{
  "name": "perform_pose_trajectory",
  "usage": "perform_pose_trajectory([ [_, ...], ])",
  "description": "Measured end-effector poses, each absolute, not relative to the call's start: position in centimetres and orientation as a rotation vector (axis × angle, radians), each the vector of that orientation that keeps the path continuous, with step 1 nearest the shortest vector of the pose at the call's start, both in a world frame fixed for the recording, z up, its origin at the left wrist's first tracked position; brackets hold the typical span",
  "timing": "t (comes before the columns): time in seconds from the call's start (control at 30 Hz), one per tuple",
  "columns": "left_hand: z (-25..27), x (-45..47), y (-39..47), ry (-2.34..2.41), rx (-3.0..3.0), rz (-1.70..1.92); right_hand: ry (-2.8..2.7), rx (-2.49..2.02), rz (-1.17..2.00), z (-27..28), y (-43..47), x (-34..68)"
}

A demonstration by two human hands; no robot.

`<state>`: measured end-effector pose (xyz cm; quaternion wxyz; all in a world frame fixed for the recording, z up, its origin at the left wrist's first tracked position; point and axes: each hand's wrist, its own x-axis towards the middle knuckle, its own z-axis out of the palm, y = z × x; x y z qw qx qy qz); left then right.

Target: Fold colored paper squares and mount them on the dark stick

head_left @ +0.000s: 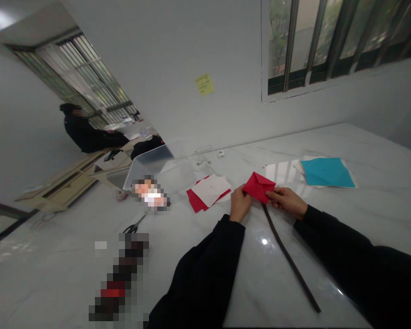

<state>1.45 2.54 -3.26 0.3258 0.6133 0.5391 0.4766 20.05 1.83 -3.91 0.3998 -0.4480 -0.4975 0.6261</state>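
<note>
Both hands hold a folded piece of red paper (258,186) up in front of me, creases meeting near its middle. My left hand (240,204) pinches its left corner. On the right side, my right hand (287,201) grips the lower right edge between thumb and fingers. A thin dark brown stick (291,258) lies on the marble-patterned table, its upper end just below the paper; I cannot tell whether they touch. Left of my hands, white sheets (211,189) lie over red sheets (196,201). Blue sheets (329,172) rest on paler ones at the right.
A clear plastic bin (150,164) stands at the left, with scissors (134,227) nearer me. Two blurred-out items lie close to the scissors. Behind is a white wall with a yellow sticky note (204,84) and a barred window (329,41). Another person (84,130) sits far left.
</note>
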Motion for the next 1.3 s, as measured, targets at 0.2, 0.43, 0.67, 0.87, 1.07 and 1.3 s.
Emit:
perform_pose_trajectory([
  [0.2,-2.6,0.7,2.2,1.235,1.205,1.355,-1.293,-1.172,1.473,-3.9,1.7,19.7],
  [0.43,-2.5,1.4,1.1,1.179,1.398,1.314,-1.555,-1.105,1.284,-4.0,1.0,19.2],
  [0.67,-2.9,0.8,2.2,1.133,0.985,1.437,-1.63,-1.287,0.763,-2.7,1.9,21.3],
  [0.87,-2.5,0.0,2.5,1.057,0.758,1.487,-1.564,-1.412,0.321,-2.5,4.2,26.2],
  [1.07,-2.8,0.3,2.4,1.064,0.732,1.458,-1.731,-1.401,0.495,-4.5,4.6,25.9],
  [1.3,-3.0,0.6,2.5,1.077,0.806,1.438,-1.848,-1.337,0.425,-5.3,5.3,23.5],
])
